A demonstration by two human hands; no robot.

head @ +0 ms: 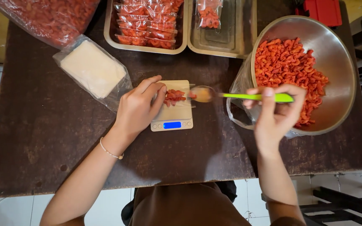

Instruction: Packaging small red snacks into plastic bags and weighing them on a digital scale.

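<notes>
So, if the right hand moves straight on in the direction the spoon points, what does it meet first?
The right hand holds a green-handled spoon pointing left. Its bowl would probably first meet the small bag of orange snacks on the scale, held by the left hand. Height above the bag is unclear.

Single head camera, looking straight down from above, fairly near; bench (47,138) fills frame, floor tiles at edges.

small clear bag (175,96) of red bits at centre; scale's blue screen (172,124) at six o'clock; filled packets (146,21) at twelve.
</notes>
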